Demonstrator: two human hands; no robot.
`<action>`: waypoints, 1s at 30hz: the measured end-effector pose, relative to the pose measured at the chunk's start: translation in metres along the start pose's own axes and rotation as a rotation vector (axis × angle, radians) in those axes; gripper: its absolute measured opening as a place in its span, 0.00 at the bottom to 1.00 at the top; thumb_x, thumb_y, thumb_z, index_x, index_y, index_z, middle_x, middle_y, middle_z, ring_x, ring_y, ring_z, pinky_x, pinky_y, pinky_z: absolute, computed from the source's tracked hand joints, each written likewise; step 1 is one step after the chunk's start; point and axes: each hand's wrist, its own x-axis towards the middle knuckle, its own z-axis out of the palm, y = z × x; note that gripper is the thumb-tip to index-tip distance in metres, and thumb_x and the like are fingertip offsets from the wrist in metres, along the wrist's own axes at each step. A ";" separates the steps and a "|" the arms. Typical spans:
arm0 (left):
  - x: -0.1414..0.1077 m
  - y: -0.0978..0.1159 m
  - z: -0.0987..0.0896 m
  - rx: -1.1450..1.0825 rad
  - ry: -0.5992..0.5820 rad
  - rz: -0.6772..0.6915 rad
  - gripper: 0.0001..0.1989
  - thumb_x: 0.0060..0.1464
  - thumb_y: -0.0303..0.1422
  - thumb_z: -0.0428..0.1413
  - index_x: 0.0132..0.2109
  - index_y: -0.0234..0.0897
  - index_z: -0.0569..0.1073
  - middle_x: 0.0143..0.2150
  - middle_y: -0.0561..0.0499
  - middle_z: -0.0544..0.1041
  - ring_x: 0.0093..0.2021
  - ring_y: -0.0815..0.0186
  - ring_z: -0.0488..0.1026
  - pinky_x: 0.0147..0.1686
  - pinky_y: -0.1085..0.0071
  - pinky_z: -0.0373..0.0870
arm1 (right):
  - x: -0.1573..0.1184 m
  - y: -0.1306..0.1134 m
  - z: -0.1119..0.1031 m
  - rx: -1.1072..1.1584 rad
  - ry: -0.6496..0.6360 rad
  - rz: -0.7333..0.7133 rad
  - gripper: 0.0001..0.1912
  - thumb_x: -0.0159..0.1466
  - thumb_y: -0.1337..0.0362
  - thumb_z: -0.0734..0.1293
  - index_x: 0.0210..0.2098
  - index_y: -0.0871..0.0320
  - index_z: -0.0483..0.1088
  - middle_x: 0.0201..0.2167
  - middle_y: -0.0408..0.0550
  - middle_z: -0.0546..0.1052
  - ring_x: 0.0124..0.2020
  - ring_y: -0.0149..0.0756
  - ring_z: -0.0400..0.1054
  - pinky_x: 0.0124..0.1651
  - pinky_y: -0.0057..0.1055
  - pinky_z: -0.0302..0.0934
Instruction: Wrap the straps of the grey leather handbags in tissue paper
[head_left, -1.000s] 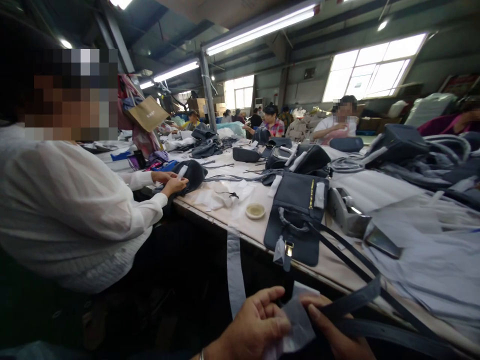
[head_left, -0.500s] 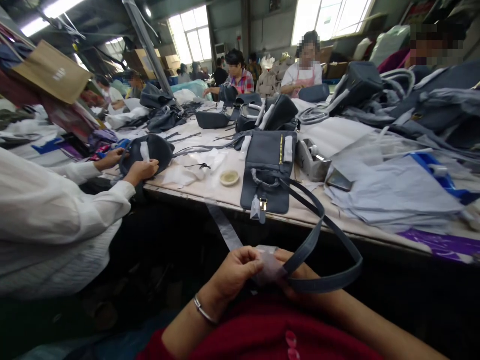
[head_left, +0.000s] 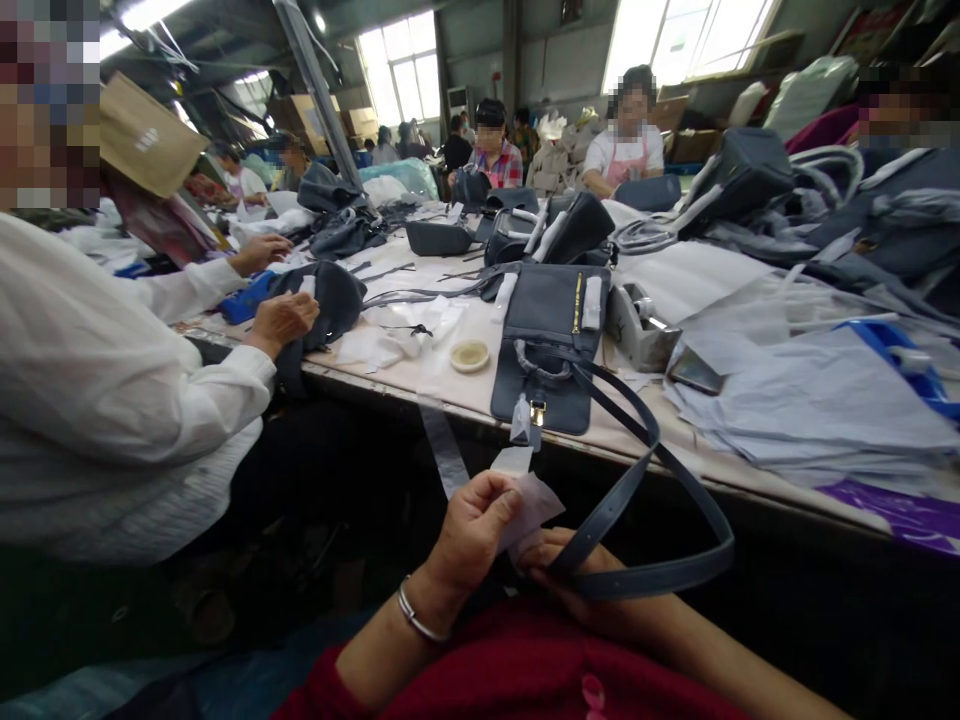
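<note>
Head view: your left hand [head_left: 480, 530] is pinching the paper [head_left: 538, 503]; your right hand [head_left: 559, 575] is gripping the strap [head_left: 660, 580] beside it. Paper is sitting between your hands, strap looping toward the bag [head_left: 540, 315] on the table [head_left: 397, 378]. Holding the strap steady is probably helping avoid creases.

The left hand [head_left: 484, 525] covers part of the white paper [head_left: 536, 505], and the strap [head_left: 697, 510] hides some of the right hand [head_left: 553, 560]. A purple sheet [head_left: 892, 512] runs out of view at right. The brown bag's [head_left: 150, 150] lettering is too blurred to read.
</note>
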 end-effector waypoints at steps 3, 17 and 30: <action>-0.005 0.007 -0.003 0.180 -0.059 0.125 0.09 0.59 0.37 0.58 0.38 0.34 0.76 0.40 0.45 0.79 0.42 0.60 0.74 0.44 0.67 0.68 | -0.001 0.004 -0.005 -0.076 -0.129 0.035 0.13 0.68 0.62 0.61 0.43 0.53 0.78 0.41 0.49 0.78 0.43 0.42 0.72 0.52 0.40 0.64; -0.019 0.006 -0.002 0.473 -0.406 0.210 0.08 0.61 0.31 0.54 0.35 0.35 0.76 0.40 0.43 0.77 0.42 0.61 0.74 0.46 0.67 0.69 | 0.026 0.014 -0.026 0.450 0.282 0.212 0.16 0.62 0.52 0.68 0.36 0.58 0.80 0.38 0.52 0.81 0.46 0.47 0.73 0.56 0.45 0.62; 0.000 -0.020 0.009 -0.139 0.041 -0.121 0.12 0.50 0.39 0.66 0.32 0.34 0.76 0.49 0.43 0.78 0.47 0.58 0.75 0.52 0.64 0.67 | 0.024 0.010 -0.001 0.166 0.347 0.080 0.16 0.67 0.53 0.64 0.50 0.50 0.77 0.50 0.50 0.79 0.54 0.47 0.70 0.61 0.47 0.60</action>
